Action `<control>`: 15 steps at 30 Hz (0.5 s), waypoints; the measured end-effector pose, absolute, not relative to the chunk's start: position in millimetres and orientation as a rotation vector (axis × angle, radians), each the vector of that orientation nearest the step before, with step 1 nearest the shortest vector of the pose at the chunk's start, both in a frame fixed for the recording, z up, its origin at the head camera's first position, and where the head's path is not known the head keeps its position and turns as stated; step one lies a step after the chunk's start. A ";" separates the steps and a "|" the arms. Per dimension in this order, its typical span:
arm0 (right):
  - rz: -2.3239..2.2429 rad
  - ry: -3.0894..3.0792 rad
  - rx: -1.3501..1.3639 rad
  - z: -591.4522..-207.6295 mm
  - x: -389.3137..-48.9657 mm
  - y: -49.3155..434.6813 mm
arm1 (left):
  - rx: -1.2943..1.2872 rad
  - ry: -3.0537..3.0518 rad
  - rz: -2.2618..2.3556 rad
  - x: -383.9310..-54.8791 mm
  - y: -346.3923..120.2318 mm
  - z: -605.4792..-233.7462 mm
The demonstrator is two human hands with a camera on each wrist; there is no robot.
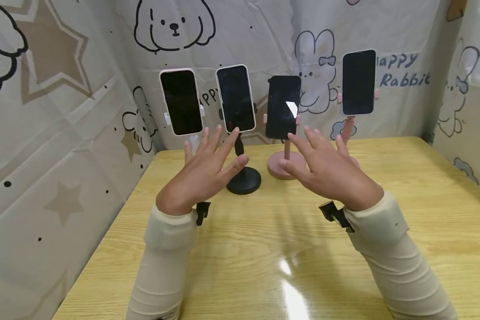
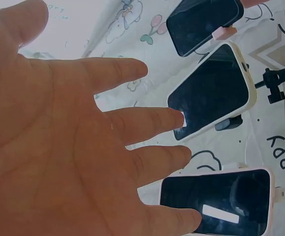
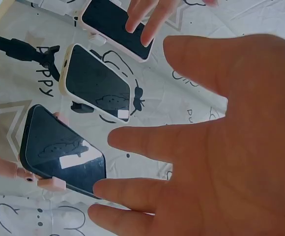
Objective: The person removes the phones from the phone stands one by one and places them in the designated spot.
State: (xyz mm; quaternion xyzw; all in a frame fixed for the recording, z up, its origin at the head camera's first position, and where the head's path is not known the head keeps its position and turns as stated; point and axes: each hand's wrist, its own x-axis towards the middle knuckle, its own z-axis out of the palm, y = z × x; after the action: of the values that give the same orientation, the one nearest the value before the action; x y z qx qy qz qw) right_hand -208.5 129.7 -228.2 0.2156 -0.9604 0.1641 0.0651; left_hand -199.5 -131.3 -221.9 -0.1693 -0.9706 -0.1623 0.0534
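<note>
My left hand (image 1: 202, 175) is held up over the table, palm forward and fingers spread. It is nearest to a phone in a pale pink case (image 1: 181, 101) on a white holder and a phone in a cream case (image 1: 236, 98) on a black stand. My right hand (image 1: 332, 171) is raised likewise, near a dark phone (image 1: 282, 106) on a pink stand. A light-edged phone (image 1: 358, 82) stands farther right in a pink clamp. Every screen is dark. In the wrist views, both the left palm (image 2: 69, 142) and the right palm (image 3: 236, 132) hold nothing.
The wood-grain table (image 1: 260, 253) carries the black round base (image 1: 244, 181) and a pink round base (image 1: 276, 166). A patterned cloth (image 1: 252, 35) hangs behind and at both sides. Small black devices (image 1: 202, 212) are strapped at the wrists.
</note>
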 end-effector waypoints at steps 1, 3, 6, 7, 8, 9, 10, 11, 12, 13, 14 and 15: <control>0.498 -2.892 0.660 -228.7 -208.6 127.6 | -0.512 -2.945 -0.497 -199.2 -133.5 -222.2; 0.505 -2.875 0.679 -229.4 -209.0 123.2 | -0.508 -2.937 -0.503 -198.4 -137.3 -222.3; 0.538 -2.831 0.710 -230.2 -209.6 116.5 | -0.502 -2.925 -0.507 -197.9 -142.3 -221.4; 0.556 -2.815 0.719 -230.3 -209.8 114.2 | -0.503 -2.917 -0.505 -198.0 -144.2 -220.7; 0.571 -2.797 0.729 -230.5 -210.0 111.9 | -0.499 -2.909 -0.509 -197.7 -146.3 -219.7; 0.589 -2.776 0.741 -230.6 -210.2 109.6 | -0.499 -2.893 -0.515 -197.6 -148.6 -218.7; 0.605 -2.753 0.756 -230.7 -210.5 107.3 | -0.500 -2.870 -0.516 -197.4 -151.0 -217.5; 0.620 -2.730 0.770 -230.7 -210.9 105.0 | -0.506 -2.836 -0.515 -197.5 -153.6 -216.2; 0.637 -2.708 0.783 -230.7 -211.3 103.0 | -0.508 -2.798 -0.511 -197.9 -156.2 -215.0; 0.653 -2.685 0.794 -230.8 -211.9 100.9 | -0.512 -2.756 -0.510 -198.5 -158.9 -213.8; 0.672 -2.662 0.804 -230.6 -212.6 98.8 | -0.510 -2.709 -0.516 -199.3 -161.4 -212.7; 0.693 -2.637 0.813 -230.5 -213.3 96.8 | -0.509 -2.660 -0.522 -200.6 -164.1 -211.8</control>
State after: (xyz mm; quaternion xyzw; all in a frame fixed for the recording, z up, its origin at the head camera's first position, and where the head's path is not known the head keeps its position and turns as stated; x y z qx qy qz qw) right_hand -213.3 96.8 -230.5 0.2826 -0.9167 0.2410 0.1475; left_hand -200.6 -164.1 -211.8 -0.1811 -0.9468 -0.1858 0.1905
